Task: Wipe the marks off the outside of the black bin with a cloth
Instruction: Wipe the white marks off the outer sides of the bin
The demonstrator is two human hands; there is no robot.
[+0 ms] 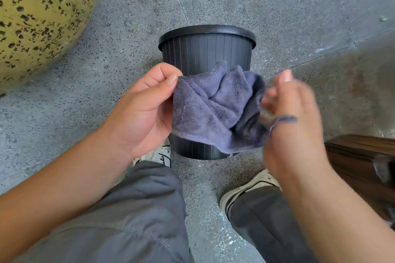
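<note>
A black ribbed bin (206, 51) lies tilted on the speckled floor, its wide rim at the far end and its narrow base near my feet. In front of it I hold a crumpled blue-grey cloth (210, 109). My left hand (142, 111) pinches the cloth's left edge between thumb and fingers. My right hand (292, 121) is blurred at the cloth's right edge, fingers spread, with a loose thread of the cloth lying over it. The cloth hides the middle of the bin's side. No marks show on the visible part.
A large yellow speckled rounded object (40, 13) fills the upper left. A dark wooden piece of furniture (363, 160) stands at the right. My legs in grey trousers and two pale shoes (252, 188) stand just before the bin on the grey floor (299, 6).
</note>
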